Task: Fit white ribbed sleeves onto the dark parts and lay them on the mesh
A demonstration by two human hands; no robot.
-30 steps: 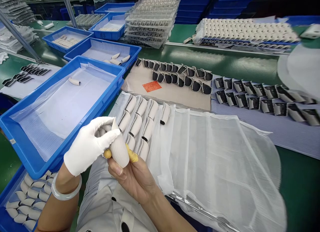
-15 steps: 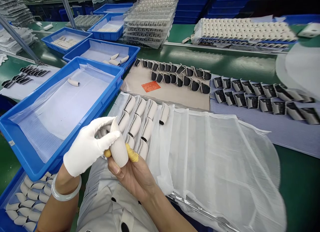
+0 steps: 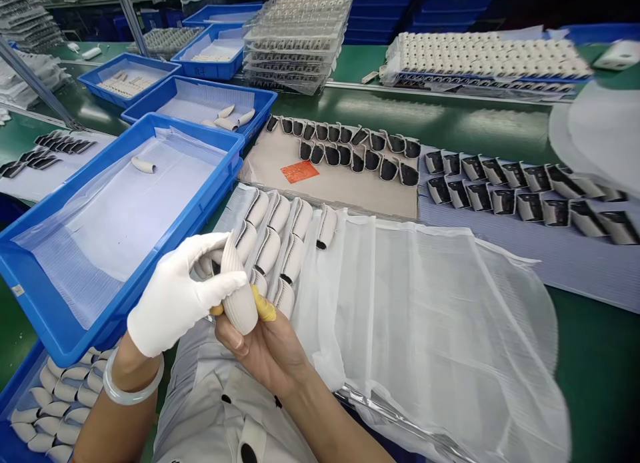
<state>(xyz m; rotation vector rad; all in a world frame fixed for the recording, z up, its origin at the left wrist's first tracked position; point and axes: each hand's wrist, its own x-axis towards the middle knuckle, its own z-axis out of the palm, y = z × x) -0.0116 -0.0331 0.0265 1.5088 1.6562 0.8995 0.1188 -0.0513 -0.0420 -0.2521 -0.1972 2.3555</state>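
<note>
Both hands hold one curved white ribbed plastic shell (image 3: 238, 296) upright over my lap. My left hand (image 3: 175, 300) wears a white glove and pinches the shell's upper part with thumb and fingers. Under it my right hand (image 3: 265, 350), bare with yellow finger cots, cups the shell's lower end. Just behind the hands, several similar white shells (image 3: 277, 240) lie in rows on a ribbed white foam sheet (image 3: 425, 316).
A large blue tray (image 3: 45, 296) at left holds one shell. Another blue bin (image 3: 10, 436) of white shells sits at bottom left. Rows of dark-faced parts (image 3: 500, 190) lie beyond on cardboard and foam. Stacked clear trays (image 3: 300, 43) and more blue trays stand at the back.
The hands have barely moved; the gloved thumb has shifted slightly along the shell, and the view has drifted a little.
</note>
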